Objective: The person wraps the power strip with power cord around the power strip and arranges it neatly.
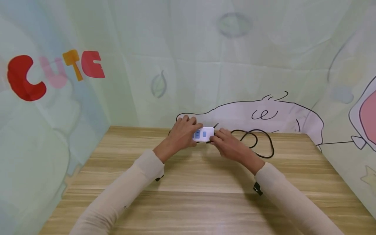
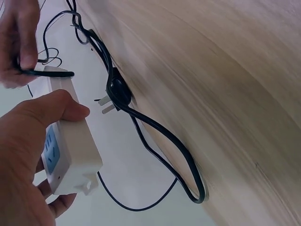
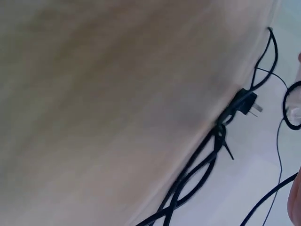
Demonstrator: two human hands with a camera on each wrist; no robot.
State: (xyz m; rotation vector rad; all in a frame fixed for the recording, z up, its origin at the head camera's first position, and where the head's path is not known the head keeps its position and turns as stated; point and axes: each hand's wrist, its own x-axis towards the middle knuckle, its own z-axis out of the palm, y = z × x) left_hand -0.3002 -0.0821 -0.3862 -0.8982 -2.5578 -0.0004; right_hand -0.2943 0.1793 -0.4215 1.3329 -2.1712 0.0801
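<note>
A white power strip [image 1: 209,133] with blue socket panels is held up over the far part of the table. My left hand [image 1: 183,133] grips one end of it, the thumb lying along its side in the left wrist view. At the other end, my right hand [image 1: 230,145] pinches the black cord [image 2: 51,73], which crosses over the strip's end there. The right wrist view catches a cord loop [image 3: 285,106] around that end, with only a sliver of the right hand [image 3: 295,202] showing. Close by, the black plug [image 2: 120,90] with its metal prongs lies among the cord.
The wood-grain table [image 1: 194,202] reaches back to a pale printed cloth [image 1: 194,42] with cartoon drawings and letters. Loops of slack cord [image 1: 272,147] lie at the table's far side, right of the hands. Bundled cord [image 3: 188,169] runs along the far edge.
</note>
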